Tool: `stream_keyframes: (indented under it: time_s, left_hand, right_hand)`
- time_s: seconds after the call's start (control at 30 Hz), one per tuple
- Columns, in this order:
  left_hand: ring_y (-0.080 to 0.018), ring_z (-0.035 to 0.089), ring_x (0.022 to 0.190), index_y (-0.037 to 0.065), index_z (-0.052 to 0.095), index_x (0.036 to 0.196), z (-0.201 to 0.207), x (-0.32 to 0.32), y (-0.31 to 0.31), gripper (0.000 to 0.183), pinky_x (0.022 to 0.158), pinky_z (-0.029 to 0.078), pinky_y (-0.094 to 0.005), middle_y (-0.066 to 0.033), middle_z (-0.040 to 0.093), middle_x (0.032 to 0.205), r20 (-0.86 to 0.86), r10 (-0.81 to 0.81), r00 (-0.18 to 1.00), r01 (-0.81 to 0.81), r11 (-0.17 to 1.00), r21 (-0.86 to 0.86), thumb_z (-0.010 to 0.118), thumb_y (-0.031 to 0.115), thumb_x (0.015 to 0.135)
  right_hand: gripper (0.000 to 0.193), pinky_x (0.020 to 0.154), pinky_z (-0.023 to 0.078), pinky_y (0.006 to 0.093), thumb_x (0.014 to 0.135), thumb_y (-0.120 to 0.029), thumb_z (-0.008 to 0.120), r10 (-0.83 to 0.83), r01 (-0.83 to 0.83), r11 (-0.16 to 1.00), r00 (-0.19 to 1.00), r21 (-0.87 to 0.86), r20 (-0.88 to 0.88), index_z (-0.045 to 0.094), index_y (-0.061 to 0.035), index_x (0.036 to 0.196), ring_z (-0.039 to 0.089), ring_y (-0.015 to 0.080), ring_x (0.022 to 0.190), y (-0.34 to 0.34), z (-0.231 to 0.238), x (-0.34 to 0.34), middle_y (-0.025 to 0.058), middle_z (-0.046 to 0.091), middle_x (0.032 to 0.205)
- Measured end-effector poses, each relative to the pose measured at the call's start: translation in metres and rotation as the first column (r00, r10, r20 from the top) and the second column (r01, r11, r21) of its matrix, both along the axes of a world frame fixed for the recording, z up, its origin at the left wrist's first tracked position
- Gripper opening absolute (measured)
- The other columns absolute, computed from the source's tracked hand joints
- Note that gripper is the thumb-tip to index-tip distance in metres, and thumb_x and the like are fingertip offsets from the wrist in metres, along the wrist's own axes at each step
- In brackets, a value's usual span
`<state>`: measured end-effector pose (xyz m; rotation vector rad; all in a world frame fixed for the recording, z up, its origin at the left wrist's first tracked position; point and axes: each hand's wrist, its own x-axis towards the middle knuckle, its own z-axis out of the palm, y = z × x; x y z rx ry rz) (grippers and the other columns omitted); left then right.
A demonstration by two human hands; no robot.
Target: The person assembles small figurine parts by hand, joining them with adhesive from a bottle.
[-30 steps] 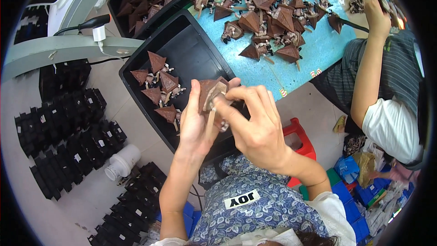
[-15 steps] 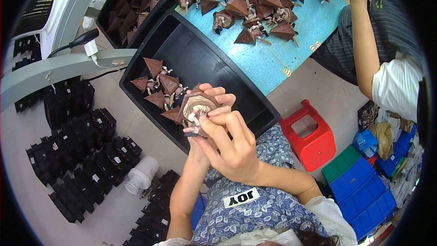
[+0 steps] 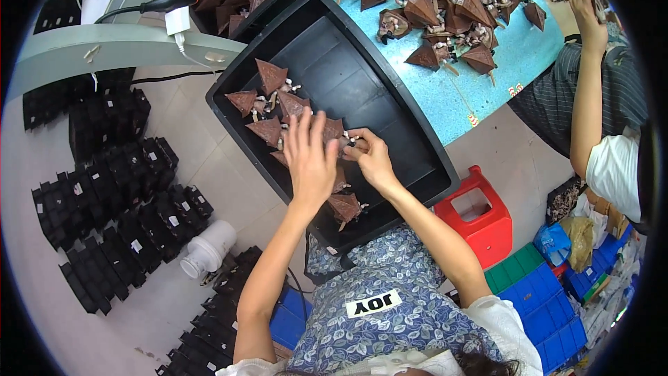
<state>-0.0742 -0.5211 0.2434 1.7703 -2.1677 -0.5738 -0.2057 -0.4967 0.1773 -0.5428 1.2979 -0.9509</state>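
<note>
Roughly eight brown pointed figurines (image 3: 271,76) can be counted in the one black tray (image 3: 400,167), give or take, since a few are partly covered by the left hand (image 3: 313,163). They're bunched along the tray's left side, with two more down at the near end. One of the eight, the held figurine (image 3: 333,129), is pinched by its pale lower part in the fingertips of the right hand (image 3: 374,160), low inside the tray. The left hand is spread loose over the bunch, and whether anything is being touched under it can't be told. Well over a dozen more are heaped on the blue counter (image 3: 435,108), too overlapped for a proper count. One red stool (image 3: 497,230) is parked to the right of the tray, and one coworker's hand (image 3: 590,24) can be seen past the counter.
</note>
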Motion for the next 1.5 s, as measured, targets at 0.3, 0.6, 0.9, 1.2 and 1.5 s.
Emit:
stream_keyframes:
  time_s: [0.3,0.6,0.9,1.2,1.5]
  left_hand:
    - [-0.0382,0.008,0.146,0.016,0.04,0.143,-0.022,0.006,0.01,0.059,0.111,0.008,-0.0653,-0.0082,0.019,0.158,0.247,-0.077,0.966,0.054,0.994,0.1,0.061,0.018,0.088]
    - [-0.0292,0.047,0.125,0.002,0.042,0.134,0.037,-0.094,-0.009,0.048,0.104,0.039,-0.0396,-0.0189,0.045,0.137,-0.655,0.417,0.63,-0.16,0.895,0.416,0.06,0.022,0.094]
    - [-0.029,0.068,0.093,0.005,0.04,0.127,0.075,-0.122,-0.038,0.034,0.081,0.057,-0.0394,-0.0169,0.066,0.096,-0.706,0.673,-0.222,-0.023,0.72,0.694,0.043,0.028,0.103]
    - [-0.0252,0.065,0.085,0.006,0.054,0.113,0.061,-0.086,-0.022,0.022,0.082,0.057,-0.0387,-0.0086,0.063,0.082,-0.181,0.786,-0.591,0.309,0.428,0.849,0.061,0.013,0.093]
    - [-0.0257,0.067,0.07,0.004,0.047,0.114,0.024,-0.072,0.006,0.023,0.072,0.055,-0.0372,-0.0113,0.065,0.074,-0.763,0.624,0.168,-0.215,0.779,0.589,0.042,0.023,0.103]
  right_hand:
    - [0.048,0.078,0.05,0.0412,0.08,-0.021,0.073,-0.304,-0.056,0.931,0.429,-0.361,-0.851,0.054,-0.0028,0.12,0.06,0.0391,0.087,-0.084,0.067,-0.121,0.0212,0.057,0.095]
    - [0.063,0.076,0.05,0.044,0.065,-0.035,0.086,-0.095,-0.035,0.989,0.589,-0.143,-0.802,0.053,0.004,0.102,0.059,0.0349,0.084,-0.103,0.036,-0.169,0.0207,0.056,0.096]
    - [0.04,0.054,0.048,0.028,0.077,-0.018,0.08,0.159,-0.248,0.951,0.906,-0.187,-0.392,0.058,0.0047,0.101,0.063,0.0154,0.064,-0.035,0.19,-0.129,0.0154,0.061,0.09]
    - [0.041,0.056,0.054,0.0305,0.076,0.0,0.069,-0.146,-0.399,0.797,0.603,-0.454,-0.785,0.059,0.0039,0.116,0.069,0.0257,0.068,0.016,0.195,-0.075,0.0187,0.066,0.104]
    - [0.031,0.055,0.054,0.0308,0.085,-0.012,0.066,0.069,-0.181,0.979,0.727,-0.093,-0.683,0.054,-0.0012,0.112,0.068,0.0346,0.07,0.058,0.133,-0.047,0.018,0.068,0.094]
